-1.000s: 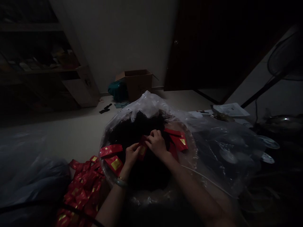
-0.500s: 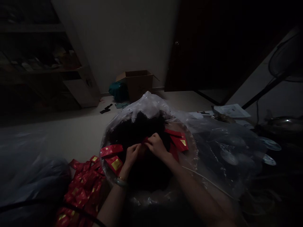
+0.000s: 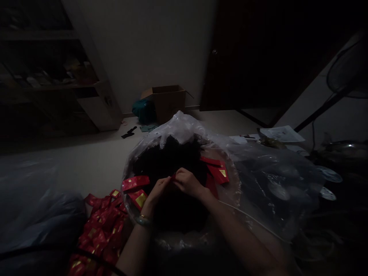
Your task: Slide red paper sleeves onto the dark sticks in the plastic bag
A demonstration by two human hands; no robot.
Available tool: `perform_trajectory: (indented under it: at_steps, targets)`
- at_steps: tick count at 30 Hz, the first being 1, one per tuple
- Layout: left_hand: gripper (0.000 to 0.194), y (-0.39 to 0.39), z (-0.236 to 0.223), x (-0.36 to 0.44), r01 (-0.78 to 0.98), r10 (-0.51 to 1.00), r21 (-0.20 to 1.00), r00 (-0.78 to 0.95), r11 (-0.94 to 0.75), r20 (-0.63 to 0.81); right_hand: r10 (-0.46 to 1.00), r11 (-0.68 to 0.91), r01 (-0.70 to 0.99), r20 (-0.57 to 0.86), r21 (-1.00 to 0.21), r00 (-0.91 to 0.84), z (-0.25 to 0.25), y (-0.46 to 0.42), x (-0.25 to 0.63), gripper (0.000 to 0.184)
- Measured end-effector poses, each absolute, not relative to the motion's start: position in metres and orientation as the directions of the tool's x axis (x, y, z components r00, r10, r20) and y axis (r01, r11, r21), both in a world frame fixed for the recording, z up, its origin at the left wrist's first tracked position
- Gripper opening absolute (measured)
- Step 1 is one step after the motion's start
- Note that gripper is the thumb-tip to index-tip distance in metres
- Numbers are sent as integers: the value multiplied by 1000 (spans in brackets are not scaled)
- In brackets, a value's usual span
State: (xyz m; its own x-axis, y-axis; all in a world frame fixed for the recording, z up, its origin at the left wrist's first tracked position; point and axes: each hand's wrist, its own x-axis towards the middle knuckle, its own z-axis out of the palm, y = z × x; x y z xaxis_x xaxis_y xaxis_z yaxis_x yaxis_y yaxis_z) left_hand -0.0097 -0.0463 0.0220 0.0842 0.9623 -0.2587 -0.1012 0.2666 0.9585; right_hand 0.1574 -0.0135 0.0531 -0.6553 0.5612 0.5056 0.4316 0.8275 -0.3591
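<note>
both hands pinch a red packet over the dark heap

the left hand and right hand meet above a clear bag full of dark loose stuff. between their fingertips sits a small red packet, mostly hidden; only a sliver of red shows. both hands are closed on it, fingers curled, the left from below-left, the right from above-right. a pale bangle rings the left wrist.

more red packets with gold marks lie on the bag's rim: two at the left, a few at the right, just beside the right hand. a loose pile of them spreads lower left, beside the bag. the light is dim, so finer detail cannot be told.

farther back on the floor stand a cardboard box, open, with a teal bundle touching its left side. shelves fill the left wall. at the right lie papers and a fan.
</note>
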Motion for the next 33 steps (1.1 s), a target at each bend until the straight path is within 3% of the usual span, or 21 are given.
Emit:
perform_trajectory:
  at_steps: [7,11,14,17,22,25,28,31,33]
  targets:
    - [53,-50,24,-16,-87,942,950,182,301,-282,633,774,583,276,-247,-723,61,-24,156,15]
    - [48,-50,28,-16,-57,942,960,216,274,-257,704,702,649,142,-293,-696,67,-31,156,13]
    - [41,-49,32,-18,22,966,978,147,209,-210,755,635,694,79,-339,-651,66,-34,157,15]
    - [35,-50,34,-20,131,987,983,80,131,-142,796,565,706,57,-427,-603,61,-36,158,15]
    - [29,-52,33,-19,285,999,958,44,-32,21,739,333,540,-141,-773,-659,54,-35,158,15]
    - [25,-51,27,-17,390,989,911,109,-136,101,672,171,480,-254,-861,-696,50,-34,158,25]
    - [23,-48,24,-14,489,969,836,114,-247,220,693,54,445,-288,-894,-661,43,-32,158,37]
    - [22,-51,29,-10,622,893,671,106,-404,438,698,-16,415,-308,-910,-647,37,-29,160,43]
    - [29,-57,36,-8,692,840,535,197,-484,505,700,-56,393,-317,-918,-640,36,-25,161,47]
